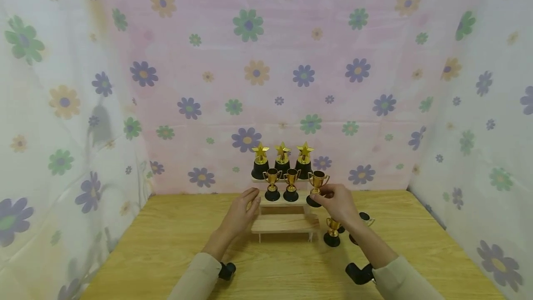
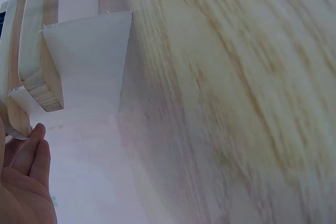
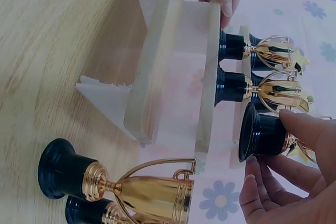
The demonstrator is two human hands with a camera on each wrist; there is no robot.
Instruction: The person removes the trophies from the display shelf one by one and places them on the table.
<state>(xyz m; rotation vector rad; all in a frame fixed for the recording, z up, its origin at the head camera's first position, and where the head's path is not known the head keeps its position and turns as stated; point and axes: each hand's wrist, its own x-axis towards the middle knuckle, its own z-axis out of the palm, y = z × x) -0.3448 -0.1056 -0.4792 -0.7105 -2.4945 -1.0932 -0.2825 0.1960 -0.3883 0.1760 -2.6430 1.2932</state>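
Observation:
My right hand (image 1: 339, 203) pinches a small gold trophy cup (image 1: 317, 180) by its black base, at the right end of the middle step of a wooden stand (image 1: 285, 222). In the right wrist view that black base (image 3: 262, 137) is tilted and apart from the step's edge. Two matching trophy cups (image 1: 272, 182) stand upright on the same step, to the left. Behind them, three gold star trophies (image 1: 282, 156) line the top step. My left hand (image 1: 241, 212) is at the stand's left side, fingertips right at the end of a step (image 2: 18, 121).
On the table to the right of the stand stand a gold trophy cup (image 1: 332, 233) and others partly hidden by my right forearm. The lowest step (image 1: 285, 220) is bare wood. A flowered cloth (image 1: 270, 82) hangs behind the table (image 1: 166, 240) and along both sides.

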